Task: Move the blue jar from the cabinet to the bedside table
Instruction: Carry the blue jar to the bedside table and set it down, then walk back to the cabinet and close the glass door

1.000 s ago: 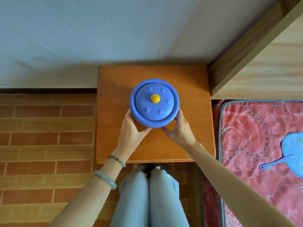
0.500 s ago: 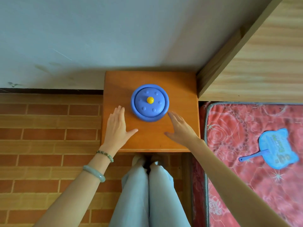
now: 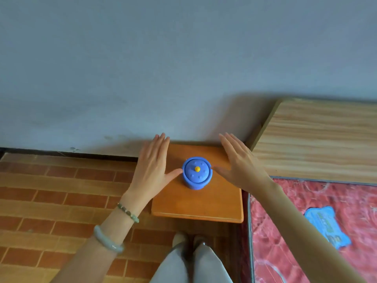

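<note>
Blue jar (image 3: 197, 176) upright on the orange bedside table (image 3: 197, 205), lid with yellow knob (image 3: 197, 169) on so contents unseen, left hand (image 3: 153, 168) and right hand (image 3: 239, 165) flat, spread, flanking it, holding nothing

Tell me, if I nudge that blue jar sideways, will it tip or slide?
The jar looks squat and wide, so it would probably slide rather than tip. Its lid only appears to rest on top and might shift. The table looks smooth.
</note>
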The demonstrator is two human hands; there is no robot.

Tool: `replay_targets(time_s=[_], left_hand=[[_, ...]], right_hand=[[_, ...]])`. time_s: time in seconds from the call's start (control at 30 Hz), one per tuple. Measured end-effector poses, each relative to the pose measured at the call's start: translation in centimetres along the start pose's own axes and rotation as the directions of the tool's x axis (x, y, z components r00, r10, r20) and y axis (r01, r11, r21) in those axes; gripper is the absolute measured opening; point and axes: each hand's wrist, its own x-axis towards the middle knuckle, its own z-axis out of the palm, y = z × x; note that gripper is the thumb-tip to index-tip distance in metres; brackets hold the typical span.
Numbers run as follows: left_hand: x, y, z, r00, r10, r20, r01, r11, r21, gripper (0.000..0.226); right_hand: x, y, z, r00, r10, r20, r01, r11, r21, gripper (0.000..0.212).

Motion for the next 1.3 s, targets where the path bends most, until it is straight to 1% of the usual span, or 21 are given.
replay_targets(time_s=[0.07,0.13,0.2,0.3,0.4,0.53,0.6,0.7,0.9,1.03,1.17,1.23,1.3], left_hand=[[0.4,0.3,-2.9,0.997,0.032,-0.071,-0.032,0.999,-0.002,0.093],[0.6,0.4,-5.2,0.991,0.035,-0.129,-0.036,0.999,-0.003,0.09],[0.4,0.2,-6.9,0.987,0.023,-0.161,-0.024,1.0,-0.004,0.088],[-0.2,-0.3,-8.3,0.984,-0.016,-0.176,0.017,1.0,0.002,0.087],[-1.0,-0.8,-9.0,0.983,-0.074,-0.17,0.075,0.997,-0.003,0.088],[-2.2,-0.9,-9.7,0.97,-0.17,-0.176,0.172,0.985,-0.005,0.089],[-3.1,-0.7,-10.2,0.956,-0.226,-0.19,0.231,0.973,0.005,0.088],[-5.1,-0.6,-10.6,0.918,-0.33,-0.221,0.344,0.938,0.028,0.089],[-10.8,0.2,-11.5,0.805,-0.538,-0.25,0.565,0.824,0.045,0.093],[-15.1,0.6,-12.5,0.699,-0.657,-0.282,0.686,0.728,0.006,0.095],[-19.7,1.0,-13.9,0.561,-0.757,-0.335,0.797,0.603,-0.025,0.095],[-22.2,1.2,-14.6,0.481,-0.794,-0.371,0.851,0.525,-0.022,0.094],[-24.8,1.2,-15.3,0.396,-0.827,-0.399,0.898,0.44,-0.021,0.093]], right_hand=[[0.5,-1.5,-2.6,0.998,-0.044,-0.052,0.044,0.999,-0.011,0.084],[0.9,-2.9,-4.6,0.993,-0.076,-0.09,0.074,0.997,-0.022,0.084],[1.2,-4.1,-5.9,0.988,-0.096,-0.119,0.094,0.995,-0.024,0.084],[1.8,-5.8,-6.6,0.987,-0.103,-0.127,0.105,0.994,0.01,0.085],[2.4,-6.9,-6.6,0.987,-0.115,-0.109,0.119,0.992,0.039,0.085],[2.9,-8.1,-6.4,0.984,-0.165,-0.061,0.169,0.983,0.071,0.086],[3.1,-8.7,-6.5,0.979,-0.201,-0.034,0.203,0.975,0.094,0.086],[3.5,-9.9,-6.3,0.956,-0.294,0.009,0.291,0.949,0.12,0.085],[3.9,-13.6,-5.7,0.871,-0.487,0.06,0.468,0.861,0.199,0.085],[3.8,-17.0,-4.3,0.8,-0.592,0.097,0.554,0.791,0.258,0.083],[3.4,-21.8,-2.4,0.681,-0.72,0.135,0.666,0.685,0.295,0.087],[2.9,-24.7,-1.4,0.605,-0.778,0.166,0.713,0.623,0.322,0.084],[2.1,-27.8,-0.7,0.522,-0.839,0.155,0.767,0.541,0.344,0.083]])
